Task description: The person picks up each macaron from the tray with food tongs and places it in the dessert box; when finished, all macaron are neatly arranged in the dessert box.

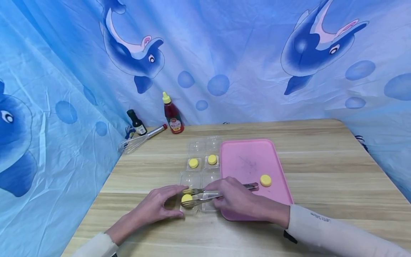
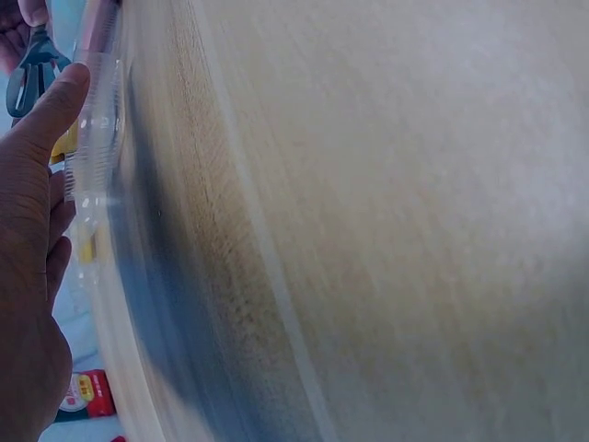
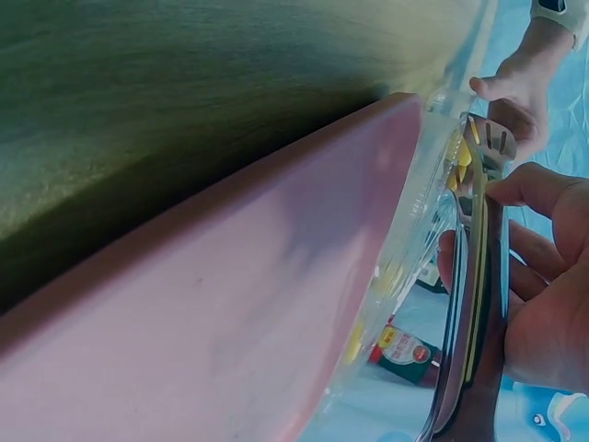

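My right hand [image 1: 234, 196] grips metal tongs [image 1: 252, 186] with slotted ends. Those ends reach over the near left compartment of a clear plastic container [image 1: 210, 175], on either side of a round yellow disc [image 1: 187, 198]. Whether they squeeze it, I cannot tell. Fairly straight, the fingers and thumb of my left hand [image 1: 157, 205] spread at the container's left edge. In the left wrist view the thumb [image 2: 57, 106] lies along that clear edge. Farther back in the container sit two more yellow discs, a left one [image 1: 193, 163] and a right one [image 1: 212, 159].
Against the container's right side lies a pink tray [image 1: 247, 153] bearing one yellow disc [image 1: 265, 180]. A whisk [image 1: 141, 140], a dark bottle [image 1: 137, 123] and a red sauce bottle [image 1: 173, 116] are at the back left. A blue dolphin curtain [image 1: 250, 71] hangs behind the wooden table [image 1: 324, 167].
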The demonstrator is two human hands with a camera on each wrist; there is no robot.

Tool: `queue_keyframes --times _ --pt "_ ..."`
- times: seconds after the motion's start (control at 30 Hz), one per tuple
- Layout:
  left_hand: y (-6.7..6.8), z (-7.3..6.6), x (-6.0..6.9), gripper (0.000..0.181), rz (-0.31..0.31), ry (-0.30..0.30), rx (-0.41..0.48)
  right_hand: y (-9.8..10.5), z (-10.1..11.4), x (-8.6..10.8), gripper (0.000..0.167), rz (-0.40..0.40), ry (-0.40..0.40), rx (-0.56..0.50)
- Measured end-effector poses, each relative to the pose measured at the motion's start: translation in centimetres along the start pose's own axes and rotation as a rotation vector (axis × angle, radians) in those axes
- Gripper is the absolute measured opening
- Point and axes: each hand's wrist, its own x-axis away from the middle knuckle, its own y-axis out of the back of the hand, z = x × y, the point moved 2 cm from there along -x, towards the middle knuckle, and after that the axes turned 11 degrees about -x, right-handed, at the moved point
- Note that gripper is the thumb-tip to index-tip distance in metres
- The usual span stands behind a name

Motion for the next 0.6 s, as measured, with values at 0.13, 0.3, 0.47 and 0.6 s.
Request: queue_keyframes --times 0.13,0.3,0.47,0.6 --pt "0.01 -0.02 -0.01 0.084 -0.002 0.001 -0.003 -0.04 0.14 -0.05 0.046 -0.002 -0.010 0.007" --pt "-0.01 0.02 0.04 0.084 -0.001 0.006 -0.001 -0.12 0.15 -0.15 0.044 0.000 -0.007 0.016" --pt "0.02 0.04 0.06 0.085 0.007 0.016 0.004 -0.10 0.24 -0.32 0.045 0.010 -0.013 0.020" --pt "0.03 0.00 0.10 0.085 0.012 0.021 0.006 -0.13 0.33 -0.30 0.046 0.013 -0.019 0.016"
